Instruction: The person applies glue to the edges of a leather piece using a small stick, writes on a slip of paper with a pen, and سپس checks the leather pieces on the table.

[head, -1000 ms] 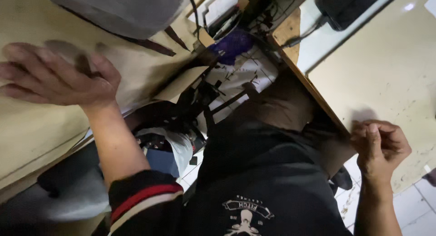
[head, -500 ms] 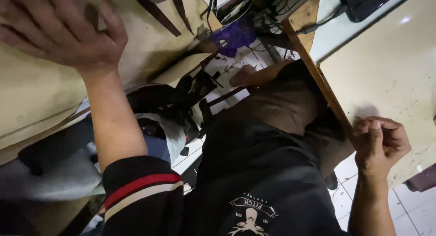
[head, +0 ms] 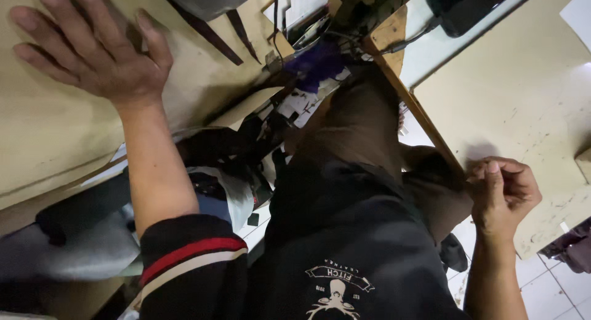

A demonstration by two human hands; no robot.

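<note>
I am pressing my left hand [head: 98, 52], fingers spread, flat on the beige wooden tabletop [head: 43, 135]; my right hand [head: 502, 194] is curling closed at the pale scuffed tabletop [head: 529, 92] edge.

Left hand [head: 92, 52] flat on board [head: 49, 135], right hand [head: 502, 194] at table [head: 523, 86] edge

White paper labels or sheets [head: 306, 5] lay at the top centre behind the cables, rectangular and pale. A white sheet corner [head: 577, 13] showed at the upper right on the desk [head: 511, 92].
</note>
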